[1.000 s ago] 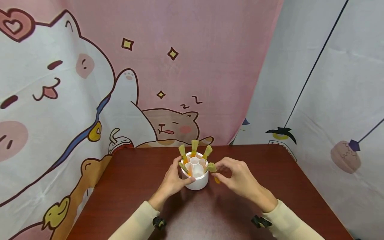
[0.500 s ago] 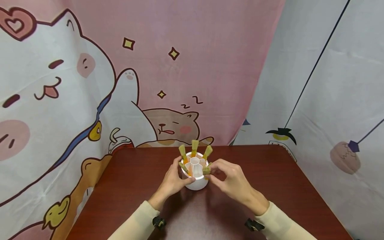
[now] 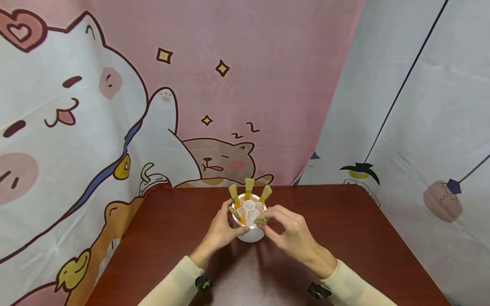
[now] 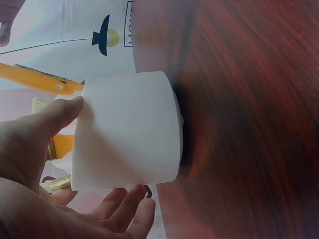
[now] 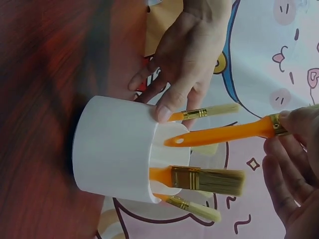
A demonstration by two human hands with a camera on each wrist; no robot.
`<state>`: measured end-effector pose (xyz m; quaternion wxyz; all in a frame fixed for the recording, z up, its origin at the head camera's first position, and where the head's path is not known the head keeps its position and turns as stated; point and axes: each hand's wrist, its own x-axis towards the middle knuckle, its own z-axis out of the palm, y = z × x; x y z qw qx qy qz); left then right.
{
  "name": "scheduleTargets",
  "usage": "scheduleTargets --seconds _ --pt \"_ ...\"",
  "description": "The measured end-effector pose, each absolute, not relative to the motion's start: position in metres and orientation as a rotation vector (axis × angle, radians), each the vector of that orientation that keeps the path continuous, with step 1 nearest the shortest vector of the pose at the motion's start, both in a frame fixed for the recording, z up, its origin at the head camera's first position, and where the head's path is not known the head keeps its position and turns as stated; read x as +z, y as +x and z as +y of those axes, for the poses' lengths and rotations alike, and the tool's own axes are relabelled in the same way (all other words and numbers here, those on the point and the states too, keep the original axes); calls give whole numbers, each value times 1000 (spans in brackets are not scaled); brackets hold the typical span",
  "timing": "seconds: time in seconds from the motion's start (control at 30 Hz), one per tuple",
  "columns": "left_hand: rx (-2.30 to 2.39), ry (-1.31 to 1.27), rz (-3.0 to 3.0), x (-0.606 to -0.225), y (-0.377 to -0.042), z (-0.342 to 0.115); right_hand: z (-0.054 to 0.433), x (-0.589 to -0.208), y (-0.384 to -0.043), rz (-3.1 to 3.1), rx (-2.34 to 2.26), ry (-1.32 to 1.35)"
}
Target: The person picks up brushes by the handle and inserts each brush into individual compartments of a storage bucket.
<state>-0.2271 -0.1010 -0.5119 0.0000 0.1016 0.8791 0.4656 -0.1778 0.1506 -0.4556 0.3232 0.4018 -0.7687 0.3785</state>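
Observation:
A white round holder [image 3: 250,236], divided into compartments about a central tube, stands on the table. My left hand [image 3: 216,231] grips it from the left, thumb at the near rim and fingers round the side. Several paintbrushes with orange handles stand in it bristles up, among them a wide brush [image 5: 209,180]. My right hand [image 3: 292,233] pinches another paintbrush [image 5: 224,133] near its metal band. That brush's handle points down, its holed end right at the holder's mouth over the front compartment. From the left wrist, its orange handle [image 4: 37,79] shows beside my thumb.
The dark red-brown table [image 3: 344,238] runs out to both sides of the holder. Behind it hangs a pink and white cloth [image 3: 275,93] with cartoon animals, close to the table's back edge. A grey cloth [image 3: 413,110] hangs at the right.
My right hand has moved left with the paintbrush, from beside the holder to over its front compartment. The left hand keeps its grip on the holder.

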Motion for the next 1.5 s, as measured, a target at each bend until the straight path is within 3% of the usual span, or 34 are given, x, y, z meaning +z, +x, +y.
scheduleTargets --seconds 1.5 --pt "1445 315 2773 -509 -224 -99 136 -504 -190 -2129 596 832"
